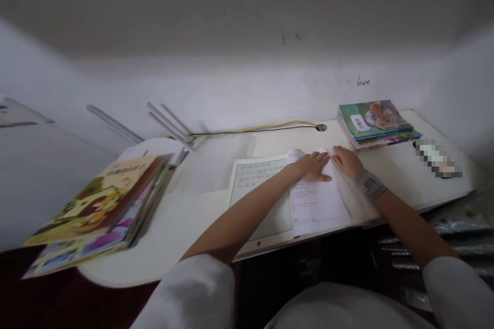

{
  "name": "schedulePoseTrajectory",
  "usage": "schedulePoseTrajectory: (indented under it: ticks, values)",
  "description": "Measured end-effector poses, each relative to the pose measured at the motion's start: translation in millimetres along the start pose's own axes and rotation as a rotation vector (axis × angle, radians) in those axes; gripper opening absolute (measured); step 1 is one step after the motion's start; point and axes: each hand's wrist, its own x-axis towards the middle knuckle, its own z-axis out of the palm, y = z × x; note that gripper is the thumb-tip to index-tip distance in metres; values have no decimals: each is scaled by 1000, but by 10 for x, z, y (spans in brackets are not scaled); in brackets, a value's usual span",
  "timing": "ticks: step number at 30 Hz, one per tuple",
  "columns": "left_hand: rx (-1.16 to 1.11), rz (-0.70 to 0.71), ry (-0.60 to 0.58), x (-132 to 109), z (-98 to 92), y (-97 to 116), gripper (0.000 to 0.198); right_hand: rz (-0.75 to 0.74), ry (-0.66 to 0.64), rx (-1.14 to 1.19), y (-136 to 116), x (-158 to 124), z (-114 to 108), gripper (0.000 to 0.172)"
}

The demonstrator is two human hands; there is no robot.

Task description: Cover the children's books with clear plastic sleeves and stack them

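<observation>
An open book [270, 195] lies on the white desk [193, 226] in front of me, its left page printed with a green-bordered grid of text. My left hand [314, 164] lies flat on the top of the right-hand page, fingers stretched out. My right hand [347, 160] rests beside it at the page's upper right corner, fingers flat on the paper; a grey band [369, 184] wraps that wrist. The two hands almost touch.
A stack of colourful picture books [104, 205] overhangs the desk's left end. Another book stack [374, 123] sits at the back right, with a dark flat object [438, 158] beside it. A yellow and black cable [262, 128] runs along the wall. Metal rods [170, 123] lean at the back left.
</observation>
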Motion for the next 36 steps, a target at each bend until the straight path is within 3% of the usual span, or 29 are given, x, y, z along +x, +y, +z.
schedulePoseTrajectory:
  ticks: [8,15,20,25,30,36]
  values:
    - [75,0,-7,9,59,-53,88,-30,42,101,-12,-7,1,39]
    - [81,16,36,29,62,-100,85,-23,130,114,-176,-18,-238,31]
    - [126,63,54,13,107,-91,77,112,-89,-57,-439,121,-443,31]
    - [143,91,32,2,88,-98,84,201,-323,-169,-571,354,-554,28]
    - [131,30,9,-11,27,-57,86,235,-384,-197,-593,457,-581,27]
    - [144,-5,-32,-66,-111,3,74,210,-368,-226,-667,382,-612,23]
